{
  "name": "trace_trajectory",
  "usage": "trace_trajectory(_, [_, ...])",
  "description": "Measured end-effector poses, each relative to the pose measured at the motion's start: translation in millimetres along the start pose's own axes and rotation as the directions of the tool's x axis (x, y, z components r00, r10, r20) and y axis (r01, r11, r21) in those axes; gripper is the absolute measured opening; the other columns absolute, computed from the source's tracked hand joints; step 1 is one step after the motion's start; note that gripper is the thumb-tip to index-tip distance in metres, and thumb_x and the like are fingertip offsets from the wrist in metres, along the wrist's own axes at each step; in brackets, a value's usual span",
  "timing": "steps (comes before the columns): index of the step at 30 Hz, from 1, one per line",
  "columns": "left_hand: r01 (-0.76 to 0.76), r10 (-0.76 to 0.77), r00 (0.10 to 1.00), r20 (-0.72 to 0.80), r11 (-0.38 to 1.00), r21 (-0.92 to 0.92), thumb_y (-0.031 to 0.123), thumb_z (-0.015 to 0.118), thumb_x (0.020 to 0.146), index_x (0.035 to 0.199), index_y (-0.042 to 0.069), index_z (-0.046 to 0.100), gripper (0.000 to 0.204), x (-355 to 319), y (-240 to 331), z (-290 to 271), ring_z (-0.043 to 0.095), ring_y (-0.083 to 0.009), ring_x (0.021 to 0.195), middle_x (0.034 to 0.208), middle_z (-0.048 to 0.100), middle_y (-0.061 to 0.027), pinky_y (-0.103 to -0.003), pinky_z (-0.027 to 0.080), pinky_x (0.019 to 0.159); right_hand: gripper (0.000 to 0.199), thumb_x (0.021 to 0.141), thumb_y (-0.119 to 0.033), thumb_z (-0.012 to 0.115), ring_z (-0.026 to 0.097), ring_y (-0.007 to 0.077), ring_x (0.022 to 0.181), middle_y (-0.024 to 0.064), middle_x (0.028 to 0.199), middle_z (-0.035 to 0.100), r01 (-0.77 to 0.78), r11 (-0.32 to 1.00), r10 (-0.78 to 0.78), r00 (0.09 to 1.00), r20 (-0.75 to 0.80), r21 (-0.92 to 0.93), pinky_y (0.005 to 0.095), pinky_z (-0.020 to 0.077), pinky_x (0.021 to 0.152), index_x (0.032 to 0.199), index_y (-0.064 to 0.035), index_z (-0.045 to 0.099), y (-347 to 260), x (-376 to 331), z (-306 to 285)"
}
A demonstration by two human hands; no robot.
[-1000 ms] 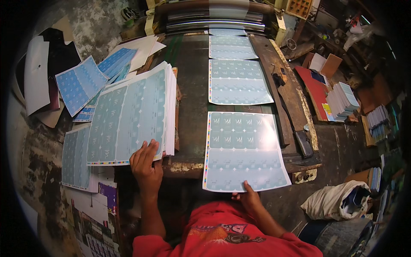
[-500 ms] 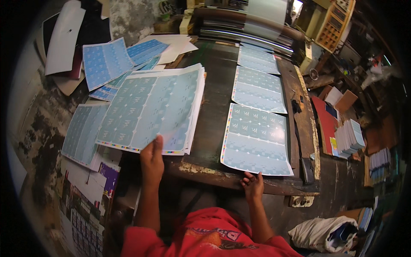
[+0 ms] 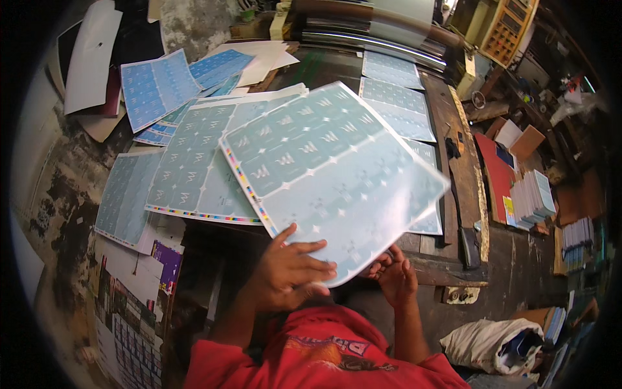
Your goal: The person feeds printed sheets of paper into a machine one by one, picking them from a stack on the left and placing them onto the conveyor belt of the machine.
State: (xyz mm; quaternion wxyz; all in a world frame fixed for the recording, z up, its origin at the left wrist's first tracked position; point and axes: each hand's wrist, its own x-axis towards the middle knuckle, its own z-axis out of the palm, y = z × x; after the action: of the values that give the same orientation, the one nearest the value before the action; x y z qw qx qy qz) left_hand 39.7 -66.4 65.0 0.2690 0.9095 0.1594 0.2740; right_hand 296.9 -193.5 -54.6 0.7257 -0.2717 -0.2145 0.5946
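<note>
A large printed sheet (image 3: 337, 175) in pale blue-green, with a colour strip along one edge, hangs tilted over the table's near edge. My left hand (image 3: 291, 266) holds its near corner, fingers spread over the top face. My right hand (image 3: 395, 275) is at the sheet's lower right edge, fingers curled against it; their tips are partly hidden. To the left lies a stack of similar sheets (image 3: 194, 155). Partly covered by the held sheet, a row of printed sheets (image 3: 396, 97) runs along the table toward the rollers (image 3: 376, 39).
The dark wooden table (image 3: 447, 266) has a worn edge. Bluer sheets (image 3: 159, 87) and blank paper (image 3: 259, 65) lie back left. On the right are a red board (image 3: 490, 175), a stack of booklets (image 3: 532, 198) and, lower down, a white sack (image 3: 492, 347).
My left hand has moved right, bringing a sheet off the left stack and turning it. The row of sheets has shifted away toward the rollers. My right hand has moved slightly right.
</note>
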Motion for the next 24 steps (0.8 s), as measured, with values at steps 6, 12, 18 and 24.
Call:
trace_trajectory(6, [0.061, 0.02, 0.968, -0.249, 0.948, 0.314, 0.051, 0.076, 0.077, 0.115, 0.013, 0.07, 0.054, 4, -9, 5, 0.058, -0.0302, 0.116, 0.121, 0.067, -0.0065, -0.052, 0.032, 0.108, 0.035, 0.094, -0.032, 0.059, 0.062, 0.0193, 0.069, 0.0082, 0.073, 0.064, -0.206, 0.978, 0.188, 0.947, -0.259, -0.042, 0.0377, 0.0524, 0.073, 0.109, -0.0008, 0.058, 13, -7, -32])
trace_trajectory(12, [0.424, -0.114, 0.82, -0.562, 0.78, 0.46, 0.027, 0.083, 0.075, 0.123, 0.004, 0.062, 0.057, 8, -61, -2, 0.06, -0.028, 0.097, 0.106, 0.07, -0.0093, -0.045, 0.042, 0.092, 0.033, 0.095, -0.03, 0.058, 0.062, 0.0223, 0.068, 0.0129, 0.072, 0.064, -0.272, 0.962, 0.252, 0.824, -0.508, 0.036, 0.0386, 0.0519, 0.073, 0.104, 0.0015, 0.06, 54, -56, -76])
trace_trajectory(18, [0.623, -0.45, 0.634, -0.629, 0.779, 0.07, 0.021, 0.073, 0.089, 0.123, -0.001, 0.06, 0.043, 15, -63, -4, 0.058, -0.0179, 0.098, 0.098, 0.069, -0.0087, -0.034, 0.044, 0.09, 0.039, 0.096, -0.034, 0.057, 0.063, 0.024, 0.073, 0.0184, 0.084, 0.068, -0.39, 0.921, 0.287, 0.694, -0.66, -0.009, 0.0379, 0.0509, 0.073, 0.105, 0.004, 0.058, 63, -111, -62])
trace_trajectory(24, [0.552, -0.517, 0.544, -0.661, 0.813, -0.182, 0.022, 0.065, 0.096, 0.12, -0.002, 0.058, 0.035, 28, -73, -6, 0.054, -0.02, 0.11, 0.115, 0.06, -0.0141, -0.033, 0.039, 0.101, 0.046, 0.098, -0.038, 0.053, 0.065, 0.025, 0.08, 0.02, 0.088, 0.069, -0.411, 0.911, 0.347, 0.715, -0.607, 0.036, 0.0388, 0.0512, 0.075, 0.113, 0.0053, 0.055, 68, -127, -59])
